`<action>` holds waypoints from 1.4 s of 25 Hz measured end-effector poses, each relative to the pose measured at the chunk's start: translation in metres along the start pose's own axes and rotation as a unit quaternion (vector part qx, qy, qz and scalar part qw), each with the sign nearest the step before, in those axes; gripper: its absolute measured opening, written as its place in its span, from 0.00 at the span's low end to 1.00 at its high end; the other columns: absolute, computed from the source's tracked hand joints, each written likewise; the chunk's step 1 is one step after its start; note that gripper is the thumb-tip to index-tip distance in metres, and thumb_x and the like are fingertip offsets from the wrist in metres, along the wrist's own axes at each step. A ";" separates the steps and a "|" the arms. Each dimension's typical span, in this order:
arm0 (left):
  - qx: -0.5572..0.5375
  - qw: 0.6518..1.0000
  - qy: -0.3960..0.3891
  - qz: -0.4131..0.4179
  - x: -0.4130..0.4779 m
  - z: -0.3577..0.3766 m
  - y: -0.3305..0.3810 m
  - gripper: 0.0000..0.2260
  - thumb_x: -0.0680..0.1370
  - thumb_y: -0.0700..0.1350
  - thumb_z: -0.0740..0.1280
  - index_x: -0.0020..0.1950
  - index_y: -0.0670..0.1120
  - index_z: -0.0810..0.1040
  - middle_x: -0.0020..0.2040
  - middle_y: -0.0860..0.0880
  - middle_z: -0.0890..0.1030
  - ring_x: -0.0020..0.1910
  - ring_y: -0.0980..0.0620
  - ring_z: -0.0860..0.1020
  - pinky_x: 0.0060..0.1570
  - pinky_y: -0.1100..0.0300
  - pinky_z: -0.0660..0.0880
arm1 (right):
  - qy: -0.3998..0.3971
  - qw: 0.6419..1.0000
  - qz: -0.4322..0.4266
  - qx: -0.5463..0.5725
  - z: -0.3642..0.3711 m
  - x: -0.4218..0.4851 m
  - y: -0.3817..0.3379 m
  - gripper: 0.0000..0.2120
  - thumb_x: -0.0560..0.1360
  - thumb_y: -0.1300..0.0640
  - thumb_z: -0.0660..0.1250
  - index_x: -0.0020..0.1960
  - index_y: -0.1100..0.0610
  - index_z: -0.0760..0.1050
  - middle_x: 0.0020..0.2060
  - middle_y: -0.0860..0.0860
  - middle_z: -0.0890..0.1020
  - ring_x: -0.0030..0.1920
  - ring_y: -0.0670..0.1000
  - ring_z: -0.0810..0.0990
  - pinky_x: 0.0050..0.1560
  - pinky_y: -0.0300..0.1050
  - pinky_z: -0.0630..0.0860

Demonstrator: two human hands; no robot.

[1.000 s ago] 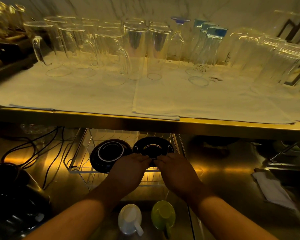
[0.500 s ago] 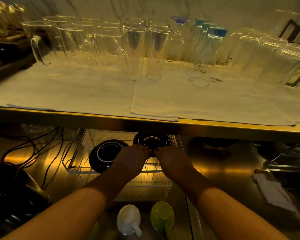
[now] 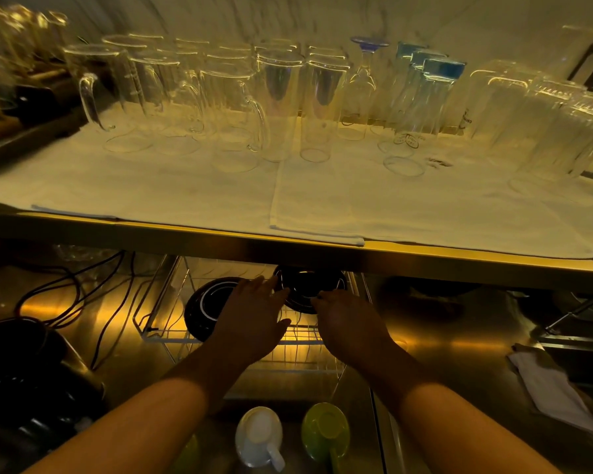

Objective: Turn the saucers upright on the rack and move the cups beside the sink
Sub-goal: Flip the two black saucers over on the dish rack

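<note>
Reaching into the wire rack (image 3: 172,302), I see two black saucers: left hand (image 3: 254,316) spread open, right hand (image 3: 350,319) pinching the far saucer (image 3: 308,285), the near saucer (image 3: 206,309) white-ringed.

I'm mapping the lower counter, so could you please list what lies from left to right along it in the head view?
Black cables → wire rack → banded black saucer → left hand → right hand → white cloth.

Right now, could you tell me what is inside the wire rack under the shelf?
The wire rack holds two dark saucers; the hands and shelf hide the rest.
</note>
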State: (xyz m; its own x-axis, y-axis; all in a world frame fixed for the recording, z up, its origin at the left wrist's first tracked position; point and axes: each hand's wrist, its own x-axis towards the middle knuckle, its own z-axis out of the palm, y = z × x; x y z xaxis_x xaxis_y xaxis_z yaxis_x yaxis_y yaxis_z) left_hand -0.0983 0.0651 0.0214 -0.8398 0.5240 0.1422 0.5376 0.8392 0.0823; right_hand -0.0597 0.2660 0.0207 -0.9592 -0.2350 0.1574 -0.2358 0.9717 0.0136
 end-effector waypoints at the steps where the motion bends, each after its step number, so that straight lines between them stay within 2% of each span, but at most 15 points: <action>1: -0.007 0.999 0.011 -0.045 -0.009 -0.001 -0.012 0.31 0.78 0.65 0.60 0.78 0.55 0.59 0.80 0.45 0.58 0.78 0.42 0.55 0.75 0.40 0.54 | 0.032 0.999 0.009 0.034 -0.005 -0.005 -0.006 0.19 0.78 0.56 0.64 0.68 0.54 0.73 0.64 0.54 0.79 0.64 0.55 0.75 0.65 0.52 0.72; 3: -0.014 0.992 0.015 -0.124 -0.025 -0.001 -0.035 0.38 0.72 0.72 0.60 0.77 0.57 0.57 0.80 0.43 0.57 0.77 0.37 0.55 0.73 0.36 0.55 | 0.104 0.988 0.014 0.113 -0.014 -0.011 -0.026 0.17 0.77 0.53 0.63 0.65 0.52 0.76 0.58 0.51 0.82 0.57 0.51 0.79 0.56 0.46 0.75; 5: -0.034 0.983 -0.018 -0.178 -0.034 -0.003 -0.053 0.43 0.67 0.77 0.59 0.77 0.57 0.57 0.80 0.42 0.57 0.76 0.33 0.56 0.71 0.35 0.57 | 0.138 0.970 0.019 0.201 -0.018 -0.008 -0.055 0.14 0.76 0.52 0.63 0.59 0.53 0.80 0.50 0.49 0.84 0.49 0.48 0.80 0.47 0.39 0.73; 7: -0.085 0.976 -0.043 -0.194 -0.037 -0.002 -0.064 0.46 0.65 0.79 0.60 0.77 0.57 0.59 0.79 0.42 0.59 0.75 0.34 0.60 0.71 0.39 0.61 | 0.099 0.949 0.053 0.295 -0.020 0.002 -0.080 0.12 0.77 0.51 0.63 0.54 0.54 0.81 0.45 0.50 0.85 0.45 0.49 0.81 0.42 0.41 0.74; 10: -0.156 0.971 -0.018 -0.182 -0.041 0.002 -0.071 0.43 0.66 0.77 0.63 0.75 0.57 0.64 0.76 0.46 0.66 0.71 0.40 0.66 0.68 0.43 0.68 | -0.029 0.912 0.162 0.376 -0.017 0.023 -0.092 0.13 0.78 0.52 0.63 0.55 0.60 0.80 0.44 0.55 0.83 0.42 0.53 0.81 0.40 0.48 0.78; 11: -0.166 0.969 -0.007 -0.181 -0.043 0.004 -0.072 0.42 0.66 0.76 0.64 0.74 0.57 0.64 0.75 0.47 0.67 0.71 0.41 0.66 0.68 0.43 0.69 | -0.078 0.880 0.205 0.420 -0.016 0.028 -0.093 0.14 0.79 0.53 0.64 0.55 0.63 0.78 0.45 0.56 0.82 0.41 0.55 0.82 0.39 0.50 0.80; 13: -0.176 0.967 0.007 -0.184 -0.047 0.007 -0.071 0.41 0.67 0.75 0.64 0.74 0.56 0.64 0.74 0.47 0.67 0.71 0.42 0.65 0.68 0.43 0.69 | -0.144 0.787 0.274 0.533 -0.015 0.034 -0.098 0.10 0.79 0.55 0.64 0.53 0.61 0.79 0.43 0.55 0.83 0.37 0.54 0.85 0.33 0.48 0.83; 15: -0.173 0.967 0.018 -0.184 -0.052 0.009 -0.070 0.40 0.68 0.75 0.63 0.74 0.56 0.64 0.74 0.48 0.66 0.71 0.42 0.64 0.68 0.43 0.69 | -0.139 0.741 0.311 0.579 -0.015 0.034 -0.104 0.06 0.78 0.56 0.65 0.47 0.57 0.79 0.42 0.56 0.84 0.34 0.54 0.86 0.30 0.46 0.81; 19: -0.183 0.968 0.035 -0.166 -0.058 0.009 -0.069 0.39 0.70 0.75 0.61 0.74 0.56 0.63 0.74 0.49 0.66 0.70 0.44 0.64 0.66 0.44 0.70 | -0.096 0.745 0.320 0.577 -0.016 0.029 -0.111 0.04 0.78 0.55 0.67 0.45 0.54 0.78 0.41 0.56 0.85 0.31 0.51 0.85 0.28 0.41 0.77; 23: -0.250 0.952 0.080 -0.155 -0.060 0.002 -0.067 0.37 0.71 0.75 0.62 0.73 0.55 0.65 0.70 0.51 0.71 0.66 0.49 0.70 0.62 0.49 0.74 | -0.031 0.737 0.323 0.592 -0.021 0.033 -0.116 0.06 0.77 0.55 0.68 0.50 0.57 0.78 0.44 0.54 0.84 0.38 0.50 0.83 0.28 0.37 0.75; 25: -0.308 0.935 0.095 -0.151 -0.062 -0.003 -0.067 0.34 0.71 0.71 0.66 0.72 0.55 0.66 0.67 0.51 0.73 0.63 0.53 0.72 0.58 0.57 0.74 | -0.028 0.678 0.338 0.652 -0.025 0.037 -0.120 0.04 0.78 0.57 0.68 0.46 0.56 0.80 0.43 0.54 0.85 0.42 0.51 0.84 0.33 0.40 0.78; 28: -0.361 0.915 0.092 -0.154 -0.063 -0.011 -0.072 0.33 0.72 0.67 0.70 0.72 0.55 0.68 0.65 0.53 0.74 0.60 0.57 0.73 0.53 0.65 0.70 | -0.047 0.530 0.315 0.786 -0.032 0.043 -0.125 0.05 0.79 0.61 0.66 0.52 0.57 0.80 0.46 0.57 0.87 0.46 0.56 0.86 0.41 0.47 0.82; 29: -0.373 0.910 0.094 -0.156 -0.064 -0.014 -0.075 0.33 0.72 0.67 0.70 0.72 0.55 0.68 0.65 0.53 0.74 0.61 0.56 0.73 0.54 0.64 0.71 | -0.047 0.519 0.296 0.800 -0.034 0.045 -0.126 0.06 0.80 0.62 0.65 0.54 0.57 0.80 0.47 0.56 0.87 0.47 0.56 0.86 0.43 0.49 0.83; 31: -0.382 0.904 0.111 -0.159 -0.066 -0.018 -0.080 0.33 0.71 0.68 0.70 0.72 0.55 0.68 0.66 0.53 0.74 0.61 0.56 0.74 0.55 0.62 0.73 | -0.028 0.563 0.255 0.786 -0.039 0.048 -0.130 0.07 0.79 0.61 0.66 0.56 0.56 0.80 0.49 0.55 0.87 0.49 0.55 0.86 0.44 0.50 0.83; 35: -0.407 0.882 0.160 -0.176 -0.071 -0.029 -0.086 0.29 0.71 0.68 0.70 0.68 0.62 0.67 0.66 0.58 0.73 0.58 0.60 0.75 0.48 0.65 0.73 | 0.041 0.740 0.144 0.655 -0.048 0.048 -0.138 0.10 0.78 0.57 0.68 0.49 0.41 0.81 0.47 0.44 0.86 0.49 0.45 0.84 0.45 0.39 0.82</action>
State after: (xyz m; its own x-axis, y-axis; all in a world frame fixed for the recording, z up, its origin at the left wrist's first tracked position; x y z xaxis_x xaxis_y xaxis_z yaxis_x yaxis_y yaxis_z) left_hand -0.0830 -0.0483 0.0331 -0.9710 0.0753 0.2267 0.2340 0.4908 0.8393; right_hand -0.0658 0.1222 0.0738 -0.9991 0.0316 0.0286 -0.0249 0.1103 -0.9936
